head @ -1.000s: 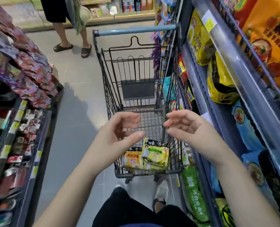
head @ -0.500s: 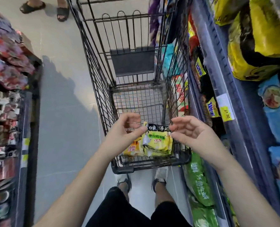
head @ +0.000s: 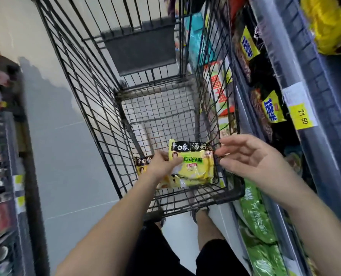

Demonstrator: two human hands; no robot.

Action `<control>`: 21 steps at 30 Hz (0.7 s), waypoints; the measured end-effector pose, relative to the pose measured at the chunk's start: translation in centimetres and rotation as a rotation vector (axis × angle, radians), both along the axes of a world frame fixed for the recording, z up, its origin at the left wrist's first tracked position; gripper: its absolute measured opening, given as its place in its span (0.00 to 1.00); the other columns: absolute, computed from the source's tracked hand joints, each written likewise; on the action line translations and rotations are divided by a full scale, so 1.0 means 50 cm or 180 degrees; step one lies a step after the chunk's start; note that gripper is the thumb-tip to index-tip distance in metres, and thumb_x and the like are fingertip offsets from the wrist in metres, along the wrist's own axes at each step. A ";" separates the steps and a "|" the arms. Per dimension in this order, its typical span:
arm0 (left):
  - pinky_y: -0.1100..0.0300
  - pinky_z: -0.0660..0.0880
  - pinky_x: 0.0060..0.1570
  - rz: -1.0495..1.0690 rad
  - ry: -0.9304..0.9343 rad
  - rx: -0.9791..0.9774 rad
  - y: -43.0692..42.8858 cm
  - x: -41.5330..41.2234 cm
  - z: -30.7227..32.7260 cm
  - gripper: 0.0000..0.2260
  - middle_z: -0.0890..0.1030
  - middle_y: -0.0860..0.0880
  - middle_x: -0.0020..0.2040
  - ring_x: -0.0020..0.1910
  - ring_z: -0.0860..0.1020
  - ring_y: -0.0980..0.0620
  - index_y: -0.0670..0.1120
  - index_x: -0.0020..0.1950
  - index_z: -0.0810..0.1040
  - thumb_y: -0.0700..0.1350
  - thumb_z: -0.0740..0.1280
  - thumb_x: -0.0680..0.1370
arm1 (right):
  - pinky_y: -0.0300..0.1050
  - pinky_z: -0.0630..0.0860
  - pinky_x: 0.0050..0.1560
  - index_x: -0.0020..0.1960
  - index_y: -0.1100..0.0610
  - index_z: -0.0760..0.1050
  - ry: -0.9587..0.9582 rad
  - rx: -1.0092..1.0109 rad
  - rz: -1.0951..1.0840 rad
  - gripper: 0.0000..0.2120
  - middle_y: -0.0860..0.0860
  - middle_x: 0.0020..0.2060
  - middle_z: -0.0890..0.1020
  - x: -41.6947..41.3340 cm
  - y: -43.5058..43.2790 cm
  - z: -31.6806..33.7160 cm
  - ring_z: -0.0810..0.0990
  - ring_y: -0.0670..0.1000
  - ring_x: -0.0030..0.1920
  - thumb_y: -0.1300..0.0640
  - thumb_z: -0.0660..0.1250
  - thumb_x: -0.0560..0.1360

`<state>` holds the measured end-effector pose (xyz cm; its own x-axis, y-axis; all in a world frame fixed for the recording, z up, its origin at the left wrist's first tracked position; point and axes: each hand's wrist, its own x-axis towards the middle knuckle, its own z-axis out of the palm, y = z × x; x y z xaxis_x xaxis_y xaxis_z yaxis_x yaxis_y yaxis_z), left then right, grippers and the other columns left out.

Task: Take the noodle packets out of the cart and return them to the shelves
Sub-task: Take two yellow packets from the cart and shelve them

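Observation:
A black wire cart [head: 97, 90] stands in the aisle below me. Two noodle packets lie at its near end: a yellow packet with a black top band [head: 195, 166] on top, and an orange-yellow packet [head: 143, 162] partly hidden under it and under my left hand. My left hand [head: 163, 164] is down inside the cart, its thumb on the yellow packet's left edge and its fingers curled at that edge. My right hand [head: 251, 158] hovers with loosely spread fingers over the cart's right rim, just right of the yellow packet, holding nothing.
Shelves [head: 301, 120] on the right carry noodle multipacks: yellow bags [head: 333, 26] at the top, dark packs with yellow labels [head: 273, 110], green packs [head: 259, 220] low down. A yellow price tag [head: 303, 116] sits on the rail. Snack shelves [head: 0, 156] line the left. My feet stand behind the cart.
My view has tilted down and closer to the cart. My left hand has dropped into the cart onto the yellow packet. My right hand has stayed over the right rim.

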<state>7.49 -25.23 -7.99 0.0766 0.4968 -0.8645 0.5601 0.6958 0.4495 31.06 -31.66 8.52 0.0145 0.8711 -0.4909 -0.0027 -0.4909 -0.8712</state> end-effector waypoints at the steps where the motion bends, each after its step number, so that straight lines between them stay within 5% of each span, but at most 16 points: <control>1: 0.48 0.78 0.60 -0.0028 -0.0010 -0.0048 -0.003 0.000 -0.007 0.30 0.80 0.49 0.57 0.54 0.80 0.50 0.46 0.64 0.70 0.60 0.77 0.72 | 0.37 0.80 0.54 0.60 0.51 0.80 0.0005 -0.0017 -0.0017 0.22 0.49 0.51 0.88 0.002 0.001 -0.005 0.86 0.47 0.54 0.55 0.76 0.66; 4: 0.46 0.80 0.59 -0.0071 0.0041 -0.0202 -0.009 0.003 -0.014 0.35 0.79 0.48 0.61 0.56 0.80 0.47 0.46 0.67 0.70 0.64 0.77 0.69 | 0.37 0.80 0.54 0.60 0.51 0.80 0.0030 -0.0064 -0.0051 0.22 0.49 0.51 0.88 0.006 0.005 -0.011 0.86 0.46 0.53 0.56 0.76 0.66; 6: 0.58 0.84 0.43 0.0021 0.0031 -0.0249 -0.009 0.010 -0.012 0.33 0.78 0.47 0.61 0.50 0.80 0.50 0.44 0.68 0.69 0.61 0.77 0.72 | 0.37 0.80 0.54 0.60 0.51 0.79 0.0026 -0.0086 -0.0041 0.22 0.49 0.51 0.88 0.008 0.008 -0.011 0.86 0.46 0.52 0.56 0.76 0.67; 9: 0.69 0.73 0.21 -0.0009 -0.0003 -0.0297 -0.010 0.018 -0.015 0.26 0.77 0.48 0.57 0.43 0.78 0.54 0.44 0.64 0.68 0.55 0.75 0.76 | 0.37 0.80 0.53 0.60 0.51 0.79 -0.0024 -0.0116 0.0005 0.22 0.48 0.51 0.87 0.011 0.010 -0.014 0.86 0.45 0.52 0.55 0.76 0.67; 14: 0.54 0.83 0.48 0.0060 -0.0004 -0.0300 -0.005 0.005 -0.021 0.27 0.78 0.45 0.63 0.53 0.81 0.46 0.45 0.69 0.69 0.53 0.75 0.77 | 0.38 0.80 0.54 0.60 0.52 0.79 -0.0002 -0.0180 -0.0049 0.23 0.49 0.51 0.87 0.016 0.002 -0.017 0.86 0.46 0.53 0.54 0.77 0.66; 18: 0.62 0.80 0.29 0.0053 -0.0019 -0.0264 -0.004 -0.015 -0.017 0.21 0.82 0.44 0.54 0.35 0.85 0.51 0.43 0.64 0.71 0.50 0.74 0.78 | 0.38 0.81 0.53 0.61 0.52 0.79 -0.0013 -0.0266 0.0007 0.22 0.49 0.52 0.87 0.015 -0.005 -0.025 0.86 0.47 0.53 0.56 0.76 0.67; 21: 0.60 0.79 0.33 0.0261 -0.0007 -0.0226 -0.007 -0.028 -0.017 0.21 0.82 0.44 0.54 0.47 0.84 0.48 0.42 0.64 0.72 0.49 0.76 0.77 | 0.39 0.81 0.53 0.61 0.51 0.79 -0.0011 -0.0302 0.0030 0.22 0.48 0.52 0.87 0.014 -0.008 -0.027 0.86 0.47 0.53 0.55 0.76 0.67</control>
